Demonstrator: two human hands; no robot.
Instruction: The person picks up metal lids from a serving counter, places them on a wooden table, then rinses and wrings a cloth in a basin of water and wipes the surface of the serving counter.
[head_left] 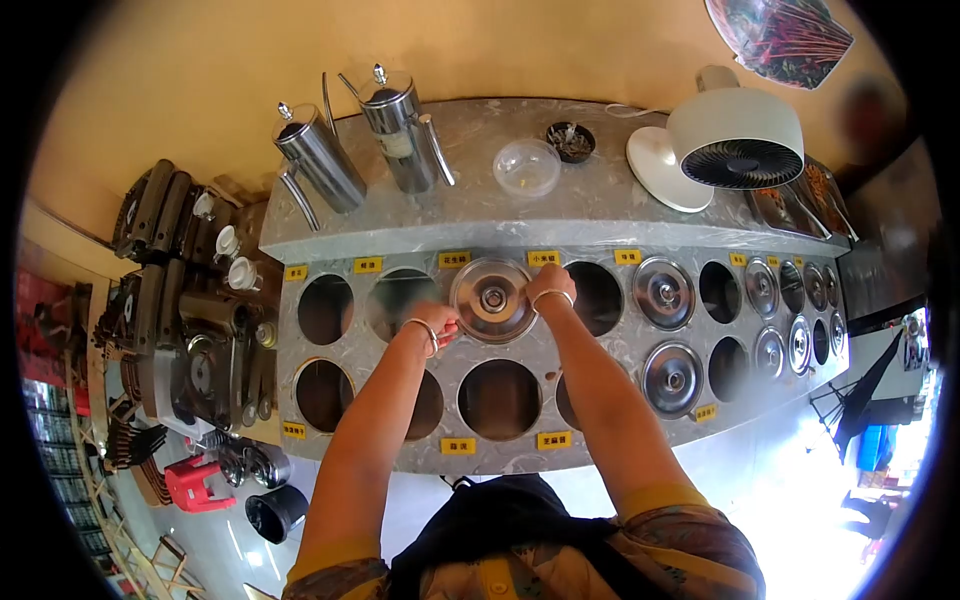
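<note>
A round steel lid (493, 322) with a knob in its middle lies over a hole in the back row of the stone counter. My left hand (436, 322), with a bangle at the wrist, has its fingers closed at the lid's left edge. On the opposite edge, my right hand (550, 284) is closed on the rim, also with a bangle. Just left of the lid is an uncovered round hole (395, 300), partly behind my left hand. Another uncovered hole (598, 300) lies right of my right hand. In front, a dark hole (499, 400) sits between my forearms.
Two steel pitchers (320, 165) (405, 140) stand on the raised ledge beside a clear plastic bowl (527, 168) and a black dish (571, 142). A white fan (735, 130) is at right. More steel lids (663, 293) cover holes there. Portable stoves (165, 215) are stacked at left.
</note>
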